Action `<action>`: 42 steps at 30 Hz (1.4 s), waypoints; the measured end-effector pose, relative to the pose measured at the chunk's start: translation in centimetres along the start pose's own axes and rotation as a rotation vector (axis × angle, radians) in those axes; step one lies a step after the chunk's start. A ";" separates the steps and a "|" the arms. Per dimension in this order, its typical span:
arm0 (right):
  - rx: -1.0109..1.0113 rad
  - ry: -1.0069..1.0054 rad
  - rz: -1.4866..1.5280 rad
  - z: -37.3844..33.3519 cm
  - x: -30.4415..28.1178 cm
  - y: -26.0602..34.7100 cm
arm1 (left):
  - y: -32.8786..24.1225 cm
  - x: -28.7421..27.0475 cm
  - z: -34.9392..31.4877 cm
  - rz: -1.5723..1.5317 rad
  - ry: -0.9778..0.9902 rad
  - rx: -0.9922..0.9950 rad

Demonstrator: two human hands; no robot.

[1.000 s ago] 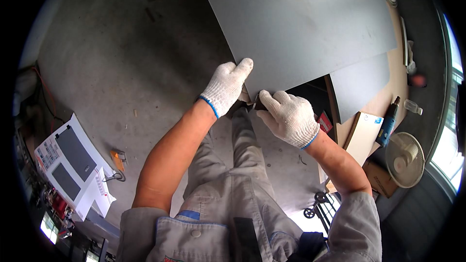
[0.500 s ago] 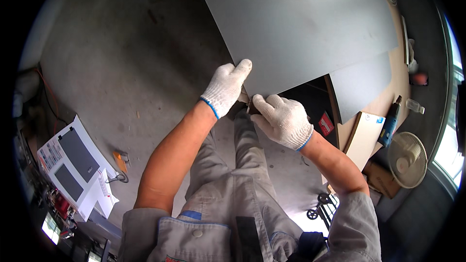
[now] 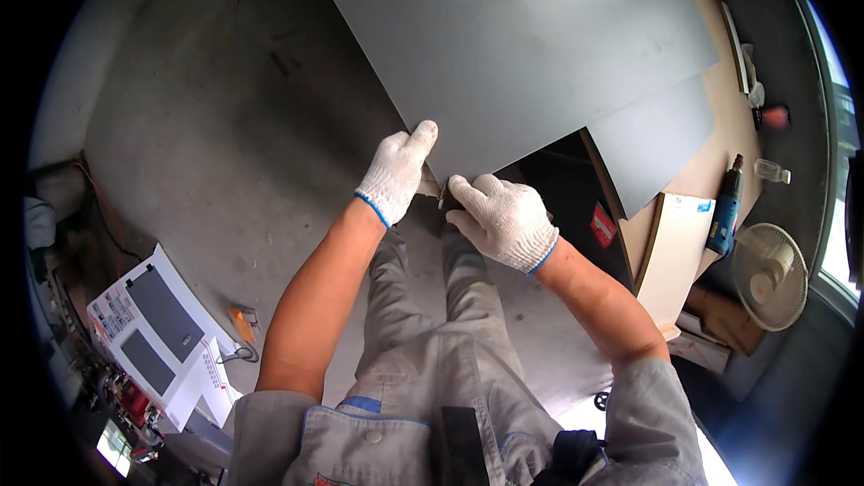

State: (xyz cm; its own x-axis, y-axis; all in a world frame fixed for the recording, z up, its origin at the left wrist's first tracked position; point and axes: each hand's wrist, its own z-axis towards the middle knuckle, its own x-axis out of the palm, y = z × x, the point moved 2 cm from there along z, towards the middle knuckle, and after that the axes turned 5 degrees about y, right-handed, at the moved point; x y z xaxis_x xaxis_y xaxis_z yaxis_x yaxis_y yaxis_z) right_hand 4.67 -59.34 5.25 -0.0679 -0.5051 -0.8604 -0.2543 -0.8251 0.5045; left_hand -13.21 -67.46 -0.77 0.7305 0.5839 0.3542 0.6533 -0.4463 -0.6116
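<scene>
A large flat grey sheet (image 3: 531,45) reaches toward me from the far side, its near corner between my two hands. My left hand (image 3: 396,171), in a white knit glove with a blue cuff, is closed over the sheet's left edge close to that corner, thumb on top. At the corner, my right hand (image 3: 506,220), gloved the same way, has its fingers curled over a small brownish piece with a bright edge (image 3: 443,196). My fingers hide most of this piece, so its kind does not show. A pale torn-looking scrap (image 3: 427,187) shows beneath the corner.
Under the sheet lies another grey sheet (image 3: 652,144) on a brown tabletop (image 3: 722,139). To the right are a pale board (image 3: 670,256), a blue heat gun (image 3: 727,207), a clear bottle (image 3: 771,171) and a round fan (image 3: 768,276). A white-and-grey printed panel (image 3: 162,315) stands at lower left.
The whole view has shifted and turned a little. Both hands and the sheet's corner now appear slightly farther left, with my hold on the sheet much the same.
</scene>
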 end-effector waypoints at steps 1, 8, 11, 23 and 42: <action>0.013 0.013 0.010 0.1 0.0 0.2 | 0.2 -0.2 0.2 -0.007 0.004 0.006; -0.268 0.318 0.266 -2.4 7.2 7.6 | 0.1 0.8 0.1 -0.078 0.026 0.013; 0.034 0.300 0.372 -4.8 6.6 6.1 | -0.1 0.4 -0.6 -0.043 0.020 -0.011; 0.877 -0.071 0.776 -10.2 6.9 1.9 | 1.3 0.1 -2.3 0.232 0.288 -0.038; 0.904 -0.821 1.312 0.6 11.4 3.4 | 0.6 1.2 0.7 0.411 -0.174 0.066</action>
State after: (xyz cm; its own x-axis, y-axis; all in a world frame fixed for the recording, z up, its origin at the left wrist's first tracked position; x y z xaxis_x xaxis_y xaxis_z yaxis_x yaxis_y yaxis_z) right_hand 2.49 -67.77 -2.90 -0.9817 -0.1754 0.0748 -0.0221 0.4942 0.8691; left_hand -12.10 -66.57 -1.24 0.8787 0.4750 -0.0488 0.2972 -0.6241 -0.7226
